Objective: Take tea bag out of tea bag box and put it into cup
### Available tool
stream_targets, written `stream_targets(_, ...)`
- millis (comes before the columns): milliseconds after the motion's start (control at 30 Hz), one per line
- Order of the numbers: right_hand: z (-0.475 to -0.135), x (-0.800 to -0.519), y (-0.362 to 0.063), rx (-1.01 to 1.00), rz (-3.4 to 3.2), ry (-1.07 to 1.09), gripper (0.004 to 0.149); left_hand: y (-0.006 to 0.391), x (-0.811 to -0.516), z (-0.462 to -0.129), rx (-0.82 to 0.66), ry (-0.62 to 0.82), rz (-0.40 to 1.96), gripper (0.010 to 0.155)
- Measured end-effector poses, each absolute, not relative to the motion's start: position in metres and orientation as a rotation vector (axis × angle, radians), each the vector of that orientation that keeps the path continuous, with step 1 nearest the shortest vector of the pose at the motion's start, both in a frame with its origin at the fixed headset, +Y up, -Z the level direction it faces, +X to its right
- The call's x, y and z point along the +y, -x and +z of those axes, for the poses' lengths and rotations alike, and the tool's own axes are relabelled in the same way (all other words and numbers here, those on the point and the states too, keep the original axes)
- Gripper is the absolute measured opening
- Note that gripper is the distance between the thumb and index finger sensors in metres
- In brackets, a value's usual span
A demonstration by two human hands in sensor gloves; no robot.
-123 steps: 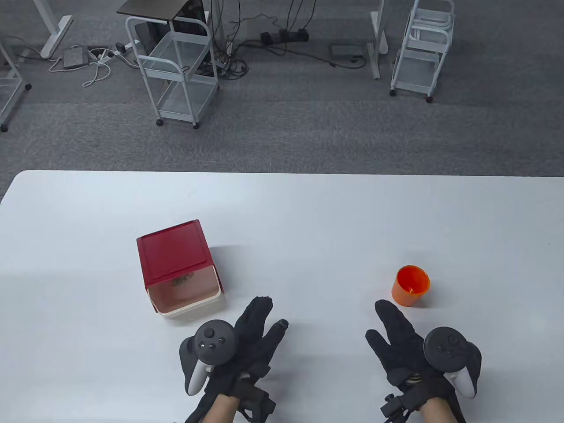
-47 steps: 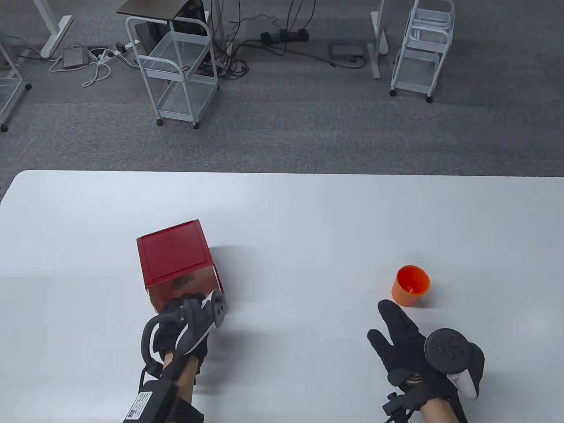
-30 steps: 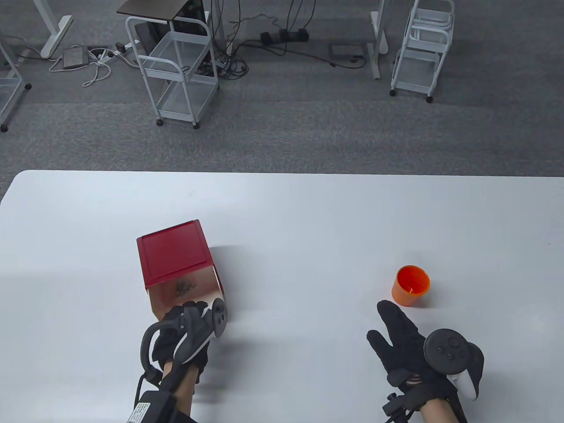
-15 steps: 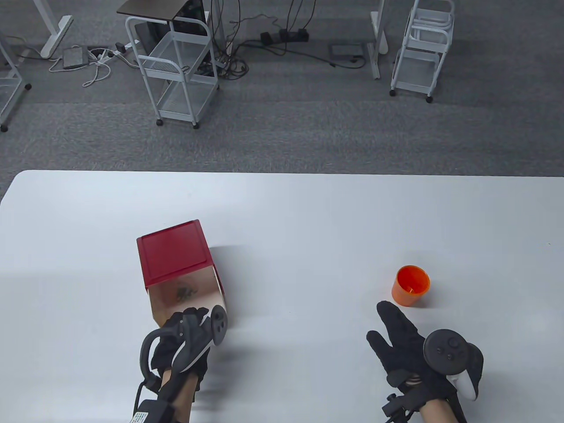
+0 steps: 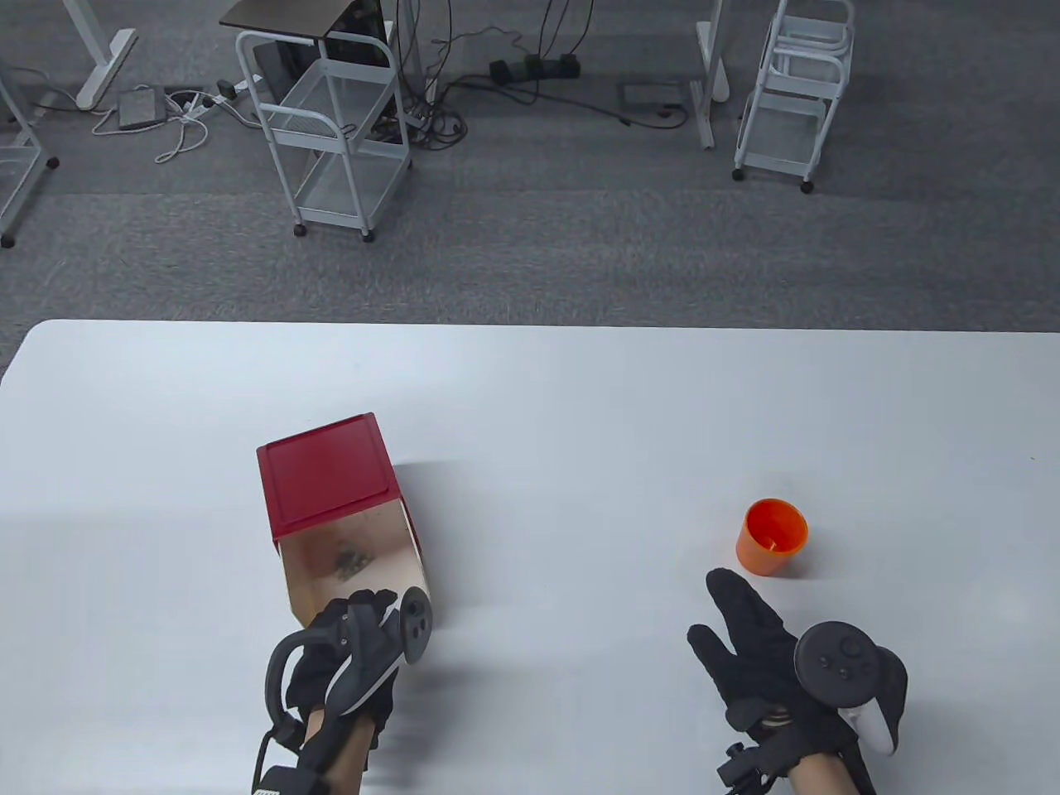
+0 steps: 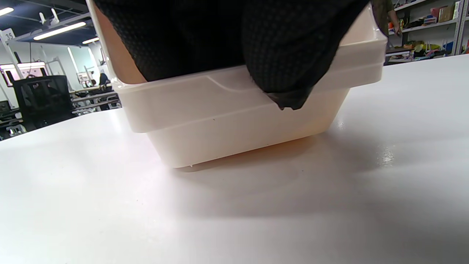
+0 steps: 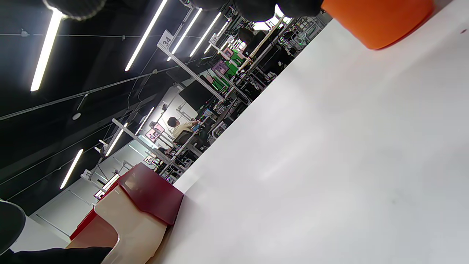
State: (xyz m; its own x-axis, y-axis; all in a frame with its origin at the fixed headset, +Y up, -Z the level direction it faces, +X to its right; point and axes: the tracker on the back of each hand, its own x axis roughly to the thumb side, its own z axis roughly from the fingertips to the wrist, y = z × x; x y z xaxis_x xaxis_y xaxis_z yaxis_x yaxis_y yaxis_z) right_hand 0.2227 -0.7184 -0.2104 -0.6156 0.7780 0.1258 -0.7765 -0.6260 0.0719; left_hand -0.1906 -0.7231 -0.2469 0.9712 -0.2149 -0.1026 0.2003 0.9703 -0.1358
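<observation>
Left hand drew the drawer of the tea bag box open; cup waited near the right hand.

White table (image 5: 530, 397) carried the red tea bag box (image 5: 325, 468) left of centre, toward its near edge; the cream drawer (image 6: 238, 110) stood pulled out, rigid plastic, probably light. Left hand (image 5: 352, 633) gripped the drawer's front lip, fingers hooked over it. Right hand (image 5: 766, 654) rested flat, fingers spread, holding nothing, just short of the orange cup (image 5: 772, 536). Tea bag (image 5: 349, 561) lay as a dark clump on the drawer floor: likely soft, weightless; best pinched from above.
</observation>
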Motion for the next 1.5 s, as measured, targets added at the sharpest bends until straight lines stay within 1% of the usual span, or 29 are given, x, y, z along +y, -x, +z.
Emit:
stream_targets(733,-0.208,-0.72,-0.221,0.024,2.237,-0.185,0.079,0.181,-0.728,-0.228,0.105,0.135,-0.211,0.047)
stream_targets(1500,-0.205,-0.72,-0.223,0.023,2.235,-0.185,0.079,0.177,-0.732,-0.218,0.098,0.156,-0.221,0.047)
